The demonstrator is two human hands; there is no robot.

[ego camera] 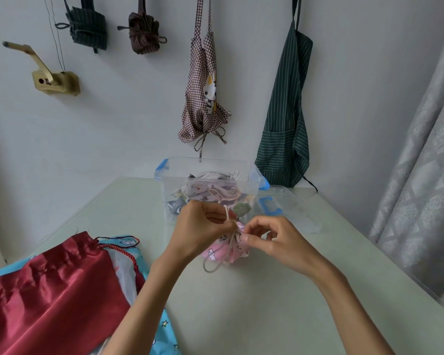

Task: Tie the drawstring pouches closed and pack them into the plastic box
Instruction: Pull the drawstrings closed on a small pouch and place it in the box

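Observation:
A small pink drawstring pouch (222,251) with a white print sits on the pale table, its neck gathered. My left hand (200,226) pinches the beige drawstring (227,216) just above the neck. On the pouch's right side my right hand (267,239) pinches the cord at the knot. A loop of cord trails onto the table in front. Just behind the pouch stands a clear plastic box (169,180) with blue latches; several tied pouches lie inside it.
The box's clear lid (297,208) lies flat to the right of the box. A large dark red satin drawstring bag (49,290) lies at the front left over blue printed bags (164,326). Aprons hang on the wall behind. A grey curtain (420,175) is at the right.

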